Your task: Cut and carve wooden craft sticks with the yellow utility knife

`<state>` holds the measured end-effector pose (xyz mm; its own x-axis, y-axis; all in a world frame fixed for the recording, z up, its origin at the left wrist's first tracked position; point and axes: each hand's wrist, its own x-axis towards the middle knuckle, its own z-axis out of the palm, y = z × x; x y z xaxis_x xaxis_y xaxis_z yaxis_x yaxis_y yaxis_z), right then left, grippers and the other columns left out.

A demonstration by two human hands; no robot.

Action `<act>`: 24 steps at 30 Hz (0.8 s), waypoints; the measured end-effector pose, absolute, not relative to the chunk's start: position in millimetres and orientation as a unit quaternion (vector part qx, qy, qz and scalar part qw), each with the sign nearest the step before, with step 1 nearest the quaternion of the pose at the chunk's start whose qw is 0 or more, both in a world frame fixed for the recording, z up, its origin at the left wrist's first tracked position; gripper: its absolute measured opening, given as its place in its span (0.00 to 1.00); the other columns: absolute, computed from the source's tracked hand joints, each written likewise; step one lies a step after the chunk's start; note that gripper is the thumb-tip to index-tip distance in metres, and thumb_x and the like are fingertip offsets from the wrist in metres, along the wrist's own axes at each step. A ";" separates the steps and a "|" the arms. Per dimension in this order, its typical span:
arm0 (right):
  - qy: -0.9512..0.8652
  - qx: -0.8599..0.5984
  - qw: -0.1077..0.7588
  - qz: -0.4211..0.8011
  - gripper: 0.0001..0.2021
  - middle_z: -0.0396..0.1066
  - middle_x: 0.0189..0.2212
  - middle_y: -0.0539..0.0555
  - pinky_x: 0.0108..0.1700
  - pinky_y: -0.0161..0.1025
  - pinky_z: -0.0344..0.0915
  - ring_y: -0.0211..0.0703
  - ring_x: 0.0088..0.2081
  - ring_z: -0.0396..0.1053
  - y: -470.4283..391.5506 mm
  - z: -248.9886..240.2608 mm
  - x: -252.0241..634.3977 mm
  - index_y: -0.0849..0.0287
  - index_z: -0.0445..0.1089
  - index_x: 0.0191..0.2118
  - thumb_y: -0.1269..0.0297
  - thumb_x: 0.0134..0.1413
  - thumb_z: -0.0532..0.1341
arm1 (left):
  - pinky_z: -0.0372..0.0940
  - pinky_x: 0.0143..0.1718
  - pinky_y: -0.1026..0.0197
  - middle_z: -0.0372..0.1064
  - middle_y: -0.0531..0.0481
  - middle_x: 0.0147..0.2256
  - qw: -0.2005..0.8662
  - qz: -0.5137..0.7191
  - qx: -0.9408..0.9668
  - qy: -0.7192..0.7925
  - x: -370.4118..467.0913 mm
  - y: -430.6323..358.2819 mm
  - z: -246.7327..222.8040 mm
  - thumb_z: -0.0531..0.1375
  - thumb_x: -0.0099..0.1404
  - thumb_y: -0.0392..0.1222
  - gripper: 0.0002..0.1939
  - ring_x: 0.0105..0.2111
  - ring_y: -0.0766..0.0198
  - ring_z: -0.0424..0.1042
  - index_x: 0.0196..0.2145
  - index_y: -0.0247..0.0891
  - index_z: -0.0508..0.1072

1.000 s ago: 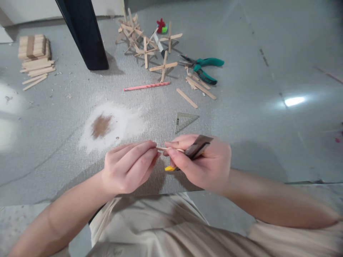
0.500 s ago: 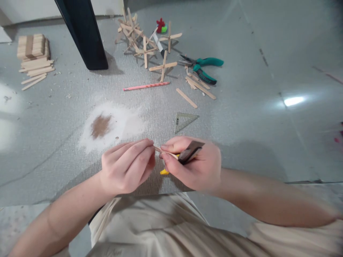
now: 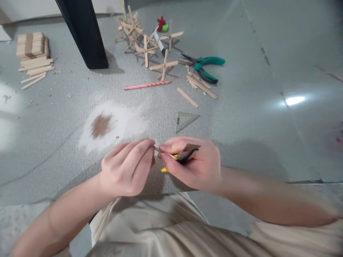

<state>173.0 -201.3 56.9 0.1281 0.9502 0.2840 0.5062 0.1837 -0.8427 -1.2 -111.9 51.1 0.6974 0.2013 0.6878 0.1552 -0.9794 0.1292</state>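
A thin wooden craft stick [image 3: 157, 149] runs between my two hands, above the near part of the table. My left hand [image 3: 128, 166] is closed, pinching the stick's left end at its fingertips. On the other side, my right hand [image 3: 197, 164] grips the stick between thumb and forefinger. The same hand also holds a dark, flat, folded-looking piece [image 3: 189, 152], whose kind I cannot make out. Yellow parts [image 3: 164, 170] of something show below and beside the right thumb; the rest is hidden by the hand. A clear set square [image 3: 184, 121] lies just beyond the right hand.
Beyond my hands lie a pink pencil [image 3: 147, 85], green-handled pliers [image 3: 207, 67], loose sticks [image 3: 187, 97] and several crossed-stick pieces [image 3: 164, 65]. Brown dust [image 3: 101, 125] on a white patch sits left. Bundled sticks [image 3: 30, 44] and a tall black object [image 3: 85, 35] stand farther back.
My hands keep their pinch on the stick. The right hand and its dark piece have shifted and tilted slightly. The whole view has moved a little.
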 end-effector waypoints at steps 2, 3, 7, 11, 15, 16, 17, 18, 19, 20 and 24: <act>-0.619 -0.608 0.429 0.250 0.15 0.68 0.19 0.48 0.28 0.36 0.64 0.38 0.25 0.68 -201.5 57.3 174.6 0.54 0.63 0.24 0.61 0.63 0.60 | 0.76 0.37 0.57 0.80 0.35 0.40 0.022 0.375 0.923 0.081 -1.4 -113.4 52.6 0.64 0.60 0.26 0.04 0.40 0.53 0.81 0.36 0.26 0.76; -0.620 -0.612 0.420 0.253 0.16 0.67 0.19 0.49 0.28 0.36 0.63 0.38 0.25 0.68 -201.5 57.6 175.2 0.55 0.63 0.24 0.59 0.63 0.60 | 0.76 0.39 0.58 0.80 0.35 0.41 0.027 0.372 0.924 0.082 -1.4 -114.0 53.3 0.62 0.61 0.25 0.04 0.42 0.54 0.81 0.35 0.26 0.75; -0.610 -0.624 0.413 0.260 0.17 0.67 0.20 0.49 0.29 0.36 0.62 0.38 0.26 0.68 -200.3 59.1 176.3 0.55 0.63 0.23 0.57 0.63 0.61 | 0.75 0.38 0.61 0.79 0.40 0.44 0.082 0.349 0.925 0.127 -1.4 -113.5 53.6 0.61 0.63 0.26 0.05 0.40 0.60 0.80 0.36 0.30 0.74; -0.604 -0.620 0.409 0.288 0.17 0.68 0.20 0.48 0.29 0.36 0.61 0.38 0.26 0.68 -197.8 60.1 178.7 0.55 0.64 0.22 0.56 0.61 0.63 | 0.73 0.35 0.63 0.79 0.44 0.42 0.109 0.353 0.918 0.141 -0.6 -111.0 50.9 0.62 0.63 0.27 0.05 0.35 0.64 0.79 0.35 0.33 0.73; -0.598 -0.616 0.407 0.310 0.16 0.68 0.20 0.48 0.29 0.36 0.62 0.38 0.25 0.68 -194.7 62.0 182.6 0.56 0.65 0.22 0.58 0.60 0.62 | 0.72 0.34 0.64 0.79 0.47 0.41 0.109 0.352 0.918 0.149 1.0 -111.0 50.0 0.62 0.63 0.27 0.06 0.33 0.65 0.78 0.35 0.35 0.73; -0.596 -0.618 0.404 0.317 0.16 0.68 0.20 0.48 0.28 0.36 0.62 0.38 0.25 0.68 -193.8 62.7 183.4 0.56 0.65 0.22 0.59 0.60 0.62 | 0.72 0.33 0.64 0.79 0.47 0.40 0.110 0.352 0.916 0.155 1.5 -111.2 50.1 0.61 0.63 0.27 0.06 0.32 0.66 0.78 0.35 0.35 0.72; -0.593 -0.618 0.402 0.325 0.16 0.68 0.19 0.48 0.27 0.35 0.61 0.37 0.24 0.68 -193.0 63.6 184.0 0.56 0.65 0.22 0.59 0.60 0.62 | 0.71 0.33 0.64 0.79 0.48 0.39 0.114 0.353 0.914 0.162 1.9 -111.3 50.3 0.61 0.63 0.27 0.06 0.31 0.67 0.77 0.34 0.35 0.72; -0.590 -0.617 0.398 0.335 0.15 0.68 0.19 0.47 0.27 0.35 0.61 0.37 0.24 0.67 -192.2 64.6 184.6 0.56 0.66 0.23 0.60 0.60 0.62 | 0.71 0.32 0.65 0.78 0.48 0.39 0.117 0.353 0.913 0.167 2.1 -111.2 50.5 0.61 0.63 0.27 0.06 0.30 0.67 0.76 0.34 0.36 0.72; -0.586 -0.616 0.397 0.346 0.14 0.68 0.18 0.47 0.26 0.34 0.60 0.36 0.23 0.67 -191.5 65.5 185.2 0.57 0.66 0.23 0.61 0.59 0.62 | 0.70 0.31 0.65 0.78 0.48 0.39 0.121 0.352 0.913 0.168 2.2 -111.1 50.7 0.61 0.63 0.27 0.06 0.30 0.68 0.76 0.34 0.36 0.72; -0.580 -0.615 0.397 0.358 0.13 0.67 0.17 0.47 0.25 0.34 0.59 0.36 0.22 0.66 -190.9 66.5 185.7 0.57 0.67 0.23 0.62 0.59 0.62 | 0.70 0.30 0.65 0.78 0.48 0.38 0.123 0.349 0.914 0.164 2.0 -110.8 51.0 0.61 0.63 0.27 0.06 0.30 0.68 0.75 0.34 0.35 0.72; -0.530 -0.612 0.398 0.431 0.11 0.67 0.15 0.46 0.21 0.33 0.57 0.34 0.18 0.64 -189.4 69.3 188.3 0.59 0.68 0.23 0.64 0.56 0.62 | 0.72 0.33 0.63 0.77 0.46 0.39 0.123 0.330 0.928 0.120 -0.2 -109.1 52.4 0.60 0.63 0.26 0.06 0.33 0.65 0.76 0.35 0.34 0.71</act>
<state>188.3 -189.4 69.3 0.0662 0.9922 -0.1055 0.3064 -0.1208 -0.9442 -0.2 -109.1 52.4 0.7532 0.3047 0.5830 0.1426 -0.9408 0.3074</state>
